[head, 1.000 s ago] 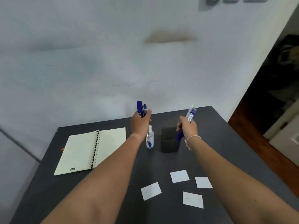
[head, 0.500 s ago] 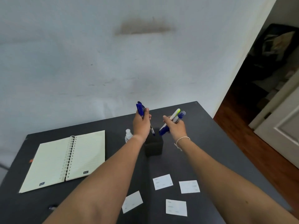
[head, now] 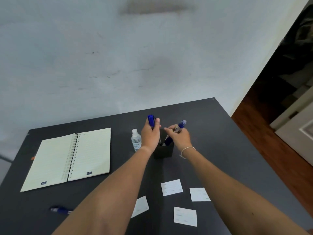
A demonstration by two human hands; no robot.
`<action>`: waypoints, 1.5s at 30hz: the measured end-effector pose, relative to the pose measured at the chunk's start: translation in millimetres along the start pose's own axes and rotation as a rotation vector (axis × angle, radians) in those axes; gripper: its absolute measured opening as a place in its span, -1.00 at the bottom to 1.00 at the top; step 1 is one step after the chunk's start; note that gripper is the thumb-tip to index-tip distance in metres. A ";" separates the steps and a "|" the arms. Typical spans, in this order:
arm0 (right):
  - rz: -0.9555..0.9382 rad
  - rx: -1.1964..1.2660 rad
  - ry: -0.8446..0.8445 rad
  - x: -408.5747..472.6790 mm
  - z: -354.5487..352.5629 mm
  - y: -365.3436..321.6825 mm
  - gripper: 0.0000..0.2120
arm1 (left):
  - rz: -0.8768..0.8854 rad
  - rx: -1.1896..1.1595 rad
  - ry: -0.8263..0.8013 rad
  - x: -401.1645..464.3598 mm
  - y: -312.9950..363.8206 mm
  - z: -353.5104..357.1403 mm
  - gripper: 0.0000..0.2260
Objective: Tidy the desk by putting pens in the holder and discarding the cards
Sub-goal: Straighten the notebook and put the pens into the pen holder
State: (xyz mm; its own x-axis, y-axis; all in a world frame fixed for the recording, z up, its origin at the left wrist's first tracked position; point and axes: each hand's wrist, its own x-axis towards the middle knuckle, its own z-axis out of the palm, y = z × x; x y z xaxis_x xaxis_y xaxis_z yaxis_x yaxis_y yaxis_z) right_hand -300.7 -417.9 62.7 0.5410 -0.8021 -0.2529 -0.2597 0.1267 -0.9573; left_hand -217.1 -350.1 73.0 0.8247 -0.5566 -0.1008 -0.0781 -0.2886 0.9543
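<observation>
The black holder (head: pixel 163 150) stands just below and between both hands. The left hand (head: pixel 150 135) grips blue pens (head: pixel 151 120) upright; the right hand (head: pixel 178 137) pinches a blue pen (head: pixel 181 124) tilted into the holder. Four cards (head: pixel 171 187) lie nearer on the desk (head: pixel 220 141).

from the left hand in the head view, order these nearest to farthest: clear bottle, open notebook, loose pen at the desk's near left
From the left hand:
1. Clear bottle, standing just left of the hand.
2. Open notebook, lying flat farther left on the desk.
3. Loose pen, lying near the desk's front left, partly hidden by the left forearm.
</observation>
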 end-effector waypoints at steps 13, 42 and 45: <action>-0.119 -0.122 0.058 3.8 3.1 11.8 -0.89 | 0.018 0.004 -0.031 -1.3 -5.0 -2.3 -0.93; -0.320 -0.210 -0.027 -100.9 145.4 -29.2 -0.84 | 0.011 -0.009 0.263 -72.5 -45.6 -225.0 -0.76; -0.323 -0.301 -0.121 -121.0 186.5 -11.3 -0.79 | -0.038 0.083 0.332 -92.3 -86.9 -271.6 -0.73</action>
State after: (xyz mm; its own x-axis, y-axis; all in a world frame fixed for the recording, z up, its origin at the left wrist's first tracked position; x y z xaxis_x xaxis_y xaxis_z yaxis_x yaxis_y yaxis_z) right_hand -214.1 -213.4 78.0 0.7172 -0.6965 0.0206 -0.2733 -0.3084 -0.9112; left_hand -134.3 -62.0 75.8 0.9642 -0.2640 -0.0252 -0.0781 -0.3738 0.9242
